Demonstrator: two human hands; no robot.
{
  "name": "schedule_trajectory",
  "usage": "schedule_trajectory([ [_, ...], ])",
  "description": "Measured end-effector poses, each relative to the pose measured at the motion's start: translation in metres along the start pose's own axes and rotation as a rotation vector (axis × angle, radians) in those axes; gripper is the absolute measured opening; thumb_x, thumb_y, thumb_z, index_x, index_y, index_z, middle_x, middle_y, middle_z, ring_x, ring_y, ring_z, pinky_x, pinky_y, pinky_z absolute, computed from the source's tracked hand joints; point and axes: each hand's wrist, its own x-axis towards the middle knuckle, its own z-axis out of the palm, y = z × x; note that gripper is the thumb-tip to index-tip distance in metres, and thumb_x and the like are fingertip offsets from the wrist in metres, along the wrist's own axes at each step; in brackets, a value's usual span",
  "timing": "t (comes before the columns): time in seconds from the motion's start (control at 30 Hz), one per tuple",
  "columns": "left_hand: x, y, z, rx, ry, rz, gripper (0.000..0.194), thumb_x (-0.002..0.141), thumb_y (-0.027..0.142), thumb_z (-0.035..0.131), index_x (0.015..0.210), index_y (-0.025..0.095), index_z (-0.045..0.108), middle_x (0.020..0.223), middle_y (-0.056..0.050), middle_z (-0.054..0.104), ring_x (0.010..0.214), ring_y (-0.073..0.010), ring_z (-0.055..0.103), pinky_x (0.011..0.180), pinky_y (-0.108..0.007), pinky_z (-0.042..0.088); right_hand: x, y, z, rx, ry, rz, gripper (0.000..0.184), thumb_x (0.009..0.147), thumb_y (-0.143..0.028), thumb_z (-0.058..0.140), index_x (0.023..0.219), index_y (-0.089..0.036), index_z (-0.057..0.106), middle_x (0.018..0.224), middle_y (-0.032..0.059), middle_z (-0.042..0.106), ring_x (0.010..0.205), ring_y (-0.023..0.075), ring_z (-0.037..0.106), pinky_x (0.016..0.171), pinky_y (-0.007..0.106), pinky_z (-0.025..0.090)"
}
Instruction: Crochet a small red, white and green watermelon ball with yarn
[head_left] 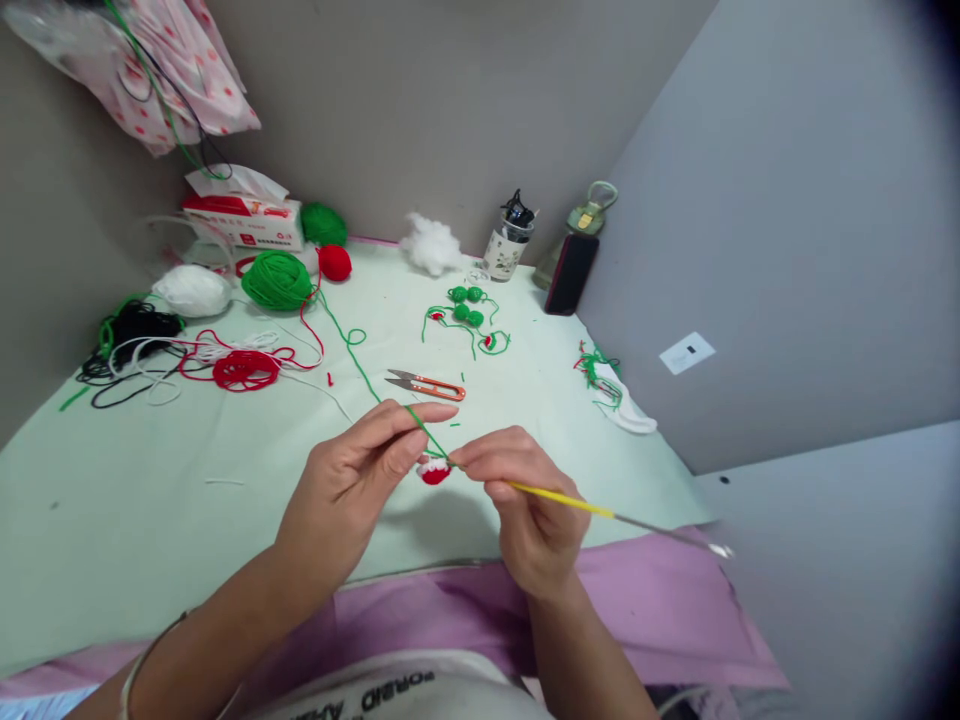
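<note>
My left hand [358, 472] pinches a small red and white crocheted piece [434, 470], with a green yarn strand [360, 372] running over its index finger back to a green yarn ball [276, 280]. My right hand [525, 500] is closed round a yellow-handled crochet hook [592, 507], its tip at the piece and its metal end pointing right. Both hands hover just above the near part of the pale green table [150, 500].
Orange thread snips [426, 384] lie just beyond the hands. Several small green crocheted balls [466, 305] sit mid-table. Red yarn [244, 368], black and white yarn, a tissue box [244, 220], stuffing [432, 244], a cup [507, 248] and a phone [570, 272] line the back.
</note>
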Motion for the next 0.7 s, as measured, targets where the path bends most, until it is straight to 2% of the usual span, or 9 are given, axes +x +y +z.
schedule_trajectory([
  [0.17, -0.004, -0.001, 0.002, 0.043, 0.019, 0.013, 0.030, 0.085, 0.035, 0.081, 0.114, 0.038, 0.081, 0.084, 0.002, 0.067, 0.073, -0.0150, 0.054, 0.072, -0.027, 0.046, -0.004, -0.002, 0.002, -0.136, 0.024, -0.073, 0.027, 0.102, -0.015, 0.054, 0.119, -0.028, 0.070, 0.104, 0.0065, 0.078, 0.092, 0.0206, 0.074, 0.074, 0.038, 0.061],
  [0.27, -0.007, -0.004, 0.006, 0.004, 0.047, -0.026, 0.029, 0.084, 0.034, 0.083, 0.112, 0.038, 0.082, 0.085, 0.002, 0.066, 0.072, -0.0139, 0.054, 0.073, -0.026, 0.047, -0.008, -0.002, 0.004, -0.258, 0.019, -0.124, 0.031, 0.100, -0.014, 0.058, 0.125, -0.028, 0.069, 0.106, 0.0078, 0.075, 0.094, 0.0200, 0.073, 0.075, 0.035, 0.061],
  [0.33, -0.008, -0.006, 0.010, -0.131, 0.037, -0.107, 0.036, 0.081, 0.035, 0.085, 0.116, 0.039, 0.080, 0.086, 0.002, 0.065, 0.074, -0.0130, 0.054, 0.073, -0.025, 0.047, -0.012, -0.001, 0.006, -0.406, 0.011, -0.184, 0.038, 0.097, -0.011, 0.061, 0.130, -0.029, 0.068, 0.105, 0.0078, 0.074, 0.096, 0.0205, 0.072, 0.076, 0.034, 0.062],
  [0.43, -0.007, -0.006, 0.012, -0.448, -0.080, -0.293, 0.046, 0.078, 0.037, 0.088, 0.123, 0.037, 0.078, 0.085, 0.002, 0.063, 0.077, -0.0119, 0.055, 0.073, -0.022, 0.047, -0.016, 0.000, 0.008, -0.501, 0.014, -0.275, 0.049, 0.095, -0.007, 0.062, 0.138, -0.030, 0.065, 0.101, 0.0068, 0.073, 0.097, 0.0206, 0.071, 0.076, 0.033, 0.062],
  [0.5, -0.004, -0.005, 0.010, -0.592, -0.158, -0.405, 0.046, 0.079, 0.037, 0.087, 0.124, 0.033, 0.078, 0.082, 0.001, 0.062, 0.076, -0.0108, 0.054, 0.072, -0.021, 0.047, -0.014, 0.000, 0.008, -0.395, 0.031, -0.248, 0.047, 0.096, -0.007, 0.060, 0.136, -0.030, 0.066, 0.102, 0.0067, 0.074, 0.095, 0.0202, 0.071, 0.075, 0.033, 0.062],
  [0.57, 0.000, -0.004, 0.004, -0.625, -0.165, -0.456, 0.043, 0.080, 0.034, 0.087, 0.122, 0.029, 0.079, 0.081, 0.000, 0.065, 0.075, -0.0100, 0.054, 0.071, -0.019, 0.045, -0.009, 0.000, 0.008, -0.218, 0.072, -0.128, 0.038, 0.098, -0.008, 0.058, 0.128, -0.028, 0.070, 0.101, 0.0065, 0.074, 0.093, 0.0202, 0.071, 0.076, 0.036, 0.061],
  [0.7, 0.002, -0.004, -0.002, -0.536, -0.096, -0.403, 0.032, 0.080, 0.030, 0.087, 0.112, 0.028, 0.083, 0.086, 0.000, 0.069, 0.077, -0.0093, 0.055, 0.071, -0.017, 0.044, 0.000, 0.000, 0.009, 0.223, 0.179, 0.171, 0.021, 0.101, -0.017, 0.057, 0.103, -0.025, 0.077, 0.087, 0.0036, 0.070, 0.074, 0.0167, 0.066, 0.064, 0.033, 0.057],
])
